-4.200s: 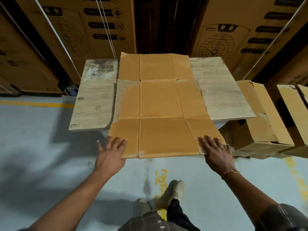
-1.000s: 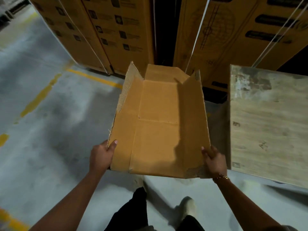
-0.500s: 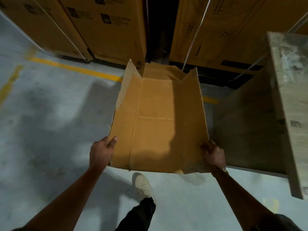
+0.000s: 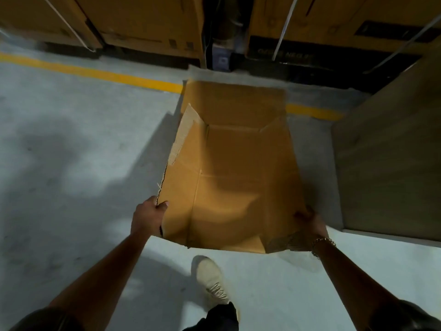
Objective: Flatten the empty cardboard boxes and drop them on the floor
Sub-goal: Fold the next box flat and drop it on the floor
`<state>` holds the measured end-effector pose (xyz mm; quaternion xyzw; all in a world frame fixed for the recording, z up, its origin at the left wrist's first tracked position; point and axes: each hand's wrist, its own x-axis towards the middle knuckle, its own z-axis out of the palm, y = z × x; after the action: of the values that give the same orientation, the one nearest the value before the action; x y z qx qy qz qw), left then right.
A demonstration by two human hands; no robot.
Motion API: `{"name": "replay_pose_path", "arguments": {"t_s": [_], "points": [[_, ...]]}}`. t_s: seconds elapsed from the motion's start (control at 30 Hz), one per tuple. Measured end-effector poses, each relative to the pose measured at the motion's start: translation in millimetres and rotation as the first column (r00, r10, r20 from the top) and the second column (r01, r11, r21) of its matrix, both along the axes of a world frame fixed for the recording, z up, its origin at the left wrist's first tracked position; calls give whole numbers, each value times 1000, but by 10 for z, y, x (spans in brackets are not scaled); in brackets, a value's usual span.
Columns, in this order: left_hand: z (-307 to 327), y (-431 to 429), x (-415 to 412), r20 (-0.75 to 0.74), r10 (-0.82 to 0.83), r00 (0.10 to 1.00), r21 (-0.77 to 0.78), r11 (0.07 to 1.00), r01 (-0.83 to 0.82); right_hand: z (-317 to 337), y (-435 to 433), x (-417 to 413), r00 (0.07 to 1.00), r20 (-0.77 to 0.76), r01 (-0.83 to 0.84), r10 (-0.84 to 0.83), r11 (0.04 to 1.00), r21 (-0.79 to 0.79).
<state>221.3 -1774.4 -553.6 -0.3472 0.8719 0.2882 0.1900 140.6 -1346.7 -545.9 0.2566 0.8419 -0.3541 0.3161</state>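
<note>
A brown opened-out cardboard box [image 4: 229, 177] hangs low over the grey floor [image 4: 71, 163] in front of me, its side panels bent upward like a trough and its far flap near the floor. My left hand [image 4: 149, 217] grips the near left edge, thumb on the inside face. My right hand [image 4: 310, 222] grips the near right corner, with a bracelet on its wrist. Part of the left panel's facing is torn off and shows pale corrugation.
Tall strapped cartons [image 4: 143, 25] stand along the far side behind a yellow floor line [image 4: 95, 72]. The wooden table's side panel [image 4: 386, 168] rises at the right, close to the cardboard. My shoe [image 4: 212, 283] is on the floor below the sheet.
The sheet lay flat on the table with my hands on its near corners. Since then I have carried it off to the left and lowered it toward the floor; my view has tilted further down.
</note>
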Motion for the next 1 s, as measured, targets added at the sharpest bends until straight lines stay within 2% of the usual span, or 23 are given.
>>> {"name": "replay_pose_path", "arguments": {"t_s": [0.13,0.23,0.37,0.5,0.57,0.8,1.0], "points": [[-497,-167,265,151,-37,988,21,999,34,-573,-21,249,997,81,-17,13,998,54],[-597,-168,433,222,-57,973,71,997,42,-669,-68,511,991,129,27,-30,999,30],[-266,39,527,156,-167,974,64,985,159,-305,-183,768,993,97,-68,67,998,12],[562,286,542,84,-426,901,-37,902,430,434,-293,930,990,19,-141,142,990,-27],[1086,425,536,41,-498,866,-93,861,499,894,-329,990,986,-24,-168,167,985,-35],[3085,876,408,-136,-547,826,-147,836,529,2753,-193,1031,984,-158,-98,88,993,-62],[4549,1594,-39,-317,-577,753,-110,811,575,4246,284,921,944,-322,8,-74,980,-201]]}}
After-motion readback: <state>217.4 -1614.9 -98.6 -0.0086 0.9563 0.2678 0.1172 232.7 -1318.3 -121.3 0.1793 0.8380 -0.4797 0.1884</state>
